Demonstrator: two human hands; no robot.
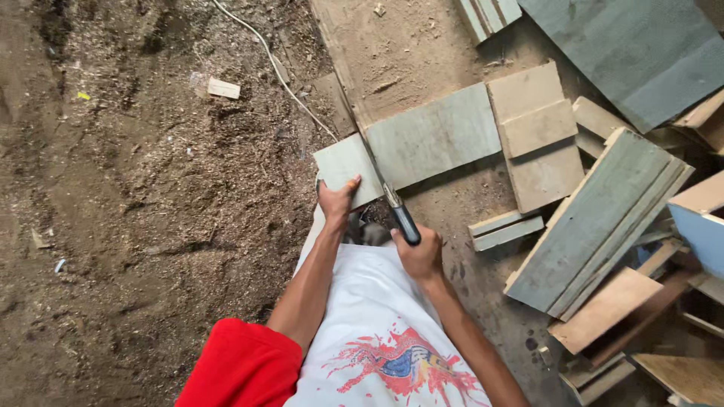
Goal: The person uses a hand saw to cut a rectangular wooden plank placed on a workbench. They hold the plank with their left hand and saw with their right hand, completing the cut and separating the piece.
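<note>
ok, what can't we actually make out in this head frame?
- Saw blade: teeth too small and thin to read, head view.
- Right hand: its fingers hide most of the black handle.
- Dark object between the hands: unclear, shadowed.
- Wood stack: cut off by the right edge.

No packages, labels, signs or screens show anywhere on the sawdust-strewn ground or among the boards.

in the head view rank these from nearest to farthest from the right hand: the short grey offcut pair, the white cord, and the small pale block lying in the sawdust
From the right hand:
1. Grey offcut pair, just to its right on the floor.
2. White cord, up and left, running past the grey board's left end.
3. Pale block, farther left in the sawdust, beyond the cord.
</note>
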